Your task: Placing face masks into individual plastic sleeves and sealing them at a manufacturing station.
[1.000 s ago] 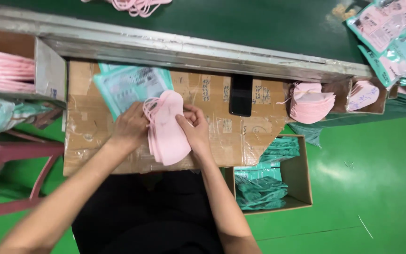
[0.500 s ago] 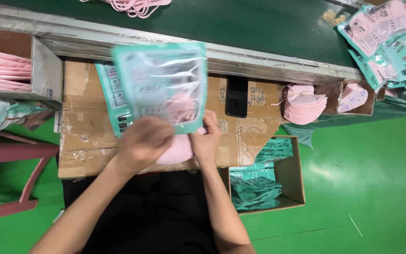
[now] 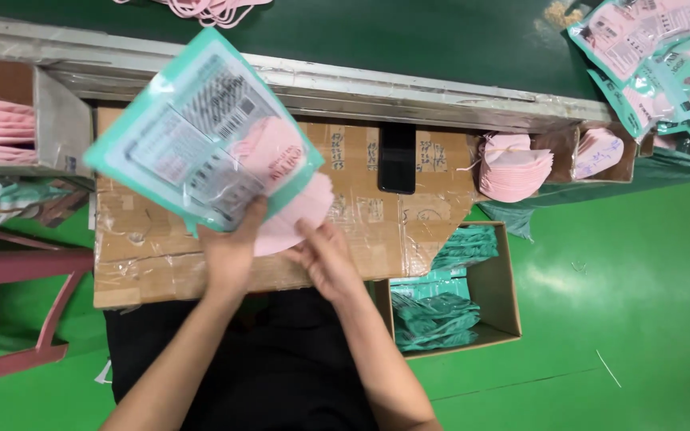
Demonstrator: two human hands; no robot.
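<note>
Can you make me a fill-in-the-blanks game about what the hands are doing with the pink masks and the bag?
1. The left hand holds up a clear bag with a ____ border.
2. The right hand pushes a stack of ____ masks into the bag.
3. The work surface under the hands is made of flattened ____.
4. The open box down by the green floor holds a pile of ____ bags.

Missing words: teal; pink; cardboard; teal
</note>
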